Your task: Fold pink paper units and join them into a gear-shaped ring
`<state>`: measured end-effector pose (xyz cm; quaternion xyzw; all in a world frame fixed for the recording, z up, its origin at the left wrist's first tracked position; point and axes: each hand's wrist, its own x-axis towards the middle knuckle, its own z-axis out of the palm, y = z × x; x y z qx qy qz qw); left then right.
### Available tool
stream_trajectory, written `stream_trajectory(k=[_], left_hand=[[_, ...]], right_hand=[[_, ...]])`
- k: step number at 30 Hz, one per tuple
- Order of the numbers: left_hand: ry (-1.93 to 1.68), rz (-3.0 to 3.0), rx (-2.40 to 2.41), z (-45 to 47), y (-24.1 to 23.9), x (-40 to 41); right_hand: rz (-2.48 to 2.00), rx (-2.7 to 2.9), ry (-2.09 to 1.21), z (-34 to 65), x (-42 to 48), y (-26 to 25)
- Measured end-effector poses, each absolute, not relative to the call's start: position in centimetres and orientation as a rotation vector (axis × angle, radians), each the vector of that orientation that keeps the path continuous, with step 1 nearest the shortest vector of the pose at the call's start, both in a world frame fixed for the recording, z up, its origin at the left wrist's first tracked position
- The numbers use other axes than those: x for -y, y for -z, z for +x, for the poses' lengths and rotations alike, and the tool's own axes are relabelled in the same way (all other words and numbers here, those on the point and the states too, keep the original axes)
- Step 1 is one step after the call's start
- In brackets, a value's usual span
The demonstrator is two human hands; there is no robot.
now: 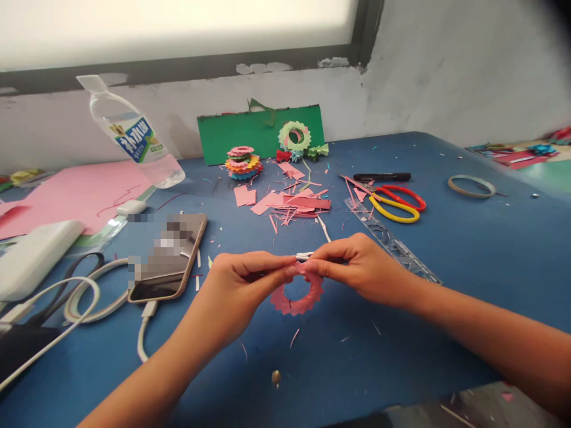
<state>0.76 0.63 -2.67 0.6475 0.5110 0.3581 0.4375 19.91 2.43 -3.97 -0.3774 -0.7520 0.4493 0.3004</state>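
Both hands meet over the front middle of the blue table, pinching a pink paper ring (298,306) with a zigzag outer edge. My left hand (243,279) grips its upper left part between thumb and fingers. On the upper right, my right hand (352,267) pinches it the same way. Between the fingertips shows a small white piece (304,256), whose kind I cannot make out. Behind the hands lie pink paper scraps (294,202). Farther back, a stack of coloured zigzag rings (243,163) stands beside a pale green ring (294,137).
Red-and-yellow-handled scissors (395,202), a black pen (382,176), a clear ruler (397,246) and a tape roll (471,186) lie right. At left are a phone (172,255) with white cables, a tilted bottle (134,134) and pink paper (75,190). A green board (263,137) leans behind.
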Motion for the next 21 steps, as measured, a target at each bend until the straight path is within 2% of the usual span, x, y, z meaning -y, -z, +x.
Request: stream_trajectory(k=[7, 15, 21], left_hand=[[-0.731, 1.446, -1.133, 1.09, 3.10, -0.51], [-0.882, 1.435, -1.286, 1.28, 2.38, -0.25], [-0.794, 1.513, -1.291, 1.06, 2.30, -0.36]], right_hand=[[-1.032, 2.025, -1.119, 19.79, -2.31, 4.31], [-0.995, 1.872, -1.233, 20.02, -2.58, 4.40], [-0.992, 1.992, -1.066, 20.13, -2.52, 4.06]])
